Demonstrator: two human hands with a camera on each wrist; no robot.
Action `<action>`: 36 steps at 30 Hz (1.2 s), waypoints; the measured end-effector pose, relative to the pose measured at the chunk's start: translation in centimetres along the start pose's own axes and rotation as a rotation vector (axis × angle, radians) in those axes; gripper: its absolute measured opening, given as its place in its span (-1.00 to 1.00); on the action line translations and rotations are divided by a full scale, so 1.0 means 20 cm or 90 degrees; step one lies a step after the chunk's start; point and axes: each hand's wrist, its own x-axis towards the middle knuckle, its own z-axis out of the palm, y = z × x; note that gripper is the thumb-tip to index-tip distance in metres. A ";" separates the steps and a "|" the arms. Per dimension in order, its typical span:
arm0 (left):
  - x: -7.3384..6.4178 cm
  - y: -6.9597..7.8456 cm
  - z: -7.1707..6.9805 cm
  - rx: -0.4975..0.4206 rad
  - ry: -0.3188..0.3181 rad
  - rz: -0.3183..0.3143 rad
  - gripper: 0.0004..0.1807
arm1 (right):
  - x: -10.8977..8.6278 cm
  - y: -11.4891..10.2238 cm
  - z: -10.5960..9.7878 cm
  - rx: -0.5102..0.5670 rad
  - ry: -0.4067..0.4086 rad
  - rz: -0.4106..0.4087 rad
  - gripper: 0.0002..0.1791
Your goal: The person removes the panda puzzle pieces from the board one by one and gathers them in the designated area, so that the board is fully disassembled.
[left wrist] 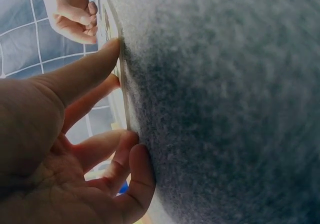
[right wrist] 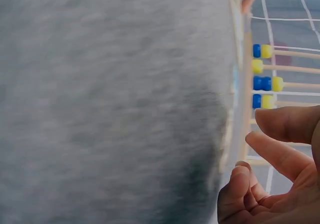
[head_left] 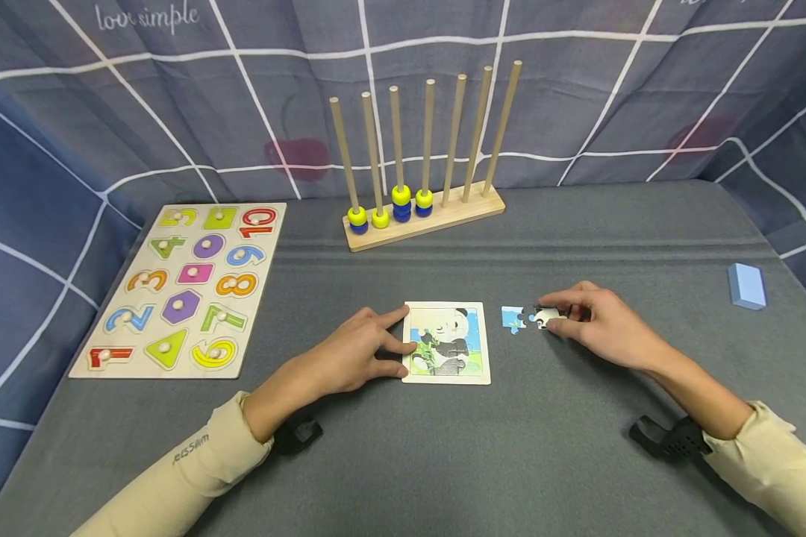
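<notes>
A panda jigsaw puzzle (head_left: 443,380) lies flat in its pale square frame, its upper-left area paler than the rest. My left hand (head_left: 359,352) touches the frame's left edge with spread fingers and thumb; in the left wrist view, the fingertips (left wrist: 114,46) meet that edge. To the right of the frame lies a mostly blue jigsaw piece (head_left: 512,318). Beside it is a black-and-white jigsaw piece (head_left: 544,318), partly covered by my right hand (head_left: 598,324). That hand's thumb and index finger stand apart around the piece; the right wrist view shows a gap between their fingertips (right wrist: 262,118).
Behind the puzzle stands a wooden rack (head_left: 430,222) with upright pegs and several yellow and blue beads. A board of number and shape pieces (head_left: 258,328) lies at the left. A light-blue block (head_left: 747,286) sits at the far right. Grid-patterned cloth (head_left: 430,22) hangs behind.
</notes>
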 end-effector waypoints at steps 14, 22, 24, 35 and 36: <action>0.00 0.01 -0.01 0.014 0.003 0.003 -0.58 | 0.07 -0.14 0.13 0.119 -0.040 -0.055 -0.74; 0.00 0.00 -0.01 0.022 0.006 0.000 -0.57 | 0.14 -0.23 0.23 0.164 -0.079 -0.065 -0.76; 0.00 0.00 -0.01 0.025 0.005 -0.002 -0.57 | 0.15 -0.25 0.25 0.153 -0.086 -0.069 -0.75; 0.00 0.00 -0.01 0.042 -0.007 -0.029 -0.57 | 0.19 -0.31 0.31 0.048 -0.112 -0.071 -0.65; 0.00 0.00 -0.01 0.042 -0.007 -0.029 -0.57 | 0.19 -0.31 0.31 0.046 -0.119 -0.069 -0.64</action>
